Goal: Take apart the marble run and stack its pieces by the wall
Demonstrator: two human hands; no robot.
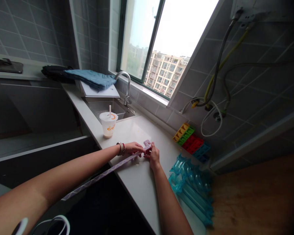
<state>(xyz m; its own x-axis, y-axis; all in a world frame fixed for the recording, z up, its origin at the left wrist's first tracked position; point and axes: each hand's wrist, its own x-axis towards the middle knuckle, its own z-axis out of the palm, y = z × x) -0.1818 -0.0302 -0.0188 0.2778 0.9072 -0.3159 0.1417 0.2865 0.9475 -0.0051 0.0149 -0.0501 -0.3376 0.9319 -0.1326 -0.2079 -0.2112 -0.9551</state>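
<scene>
A long pale-purple snake puzzle (101, 175) with lighter triangular segments slants from the lower left, past the counter's edge, up to both hands. Its far end is bent into a small folded shape (147, 143). My left hand (134, 148), with a pale band and a red bracelet at the wrist, is closed on the straight stretch near the bend. Close by, my right hand (153, 156) pinches the bent part from the other side. Both hands are just over the white counter (137, 179). The fingers partly cover the segments between them.
A plastic drink cup with a straw (108, 125) stands beyond my left forearm, near the sink (93, 104). At right lie coloured trays (189, 140) and teal inflated plastic packaging (191, 186). Blue folded cloth (93, 78) lies on a white box by the faucet (127, 86).
</scene>
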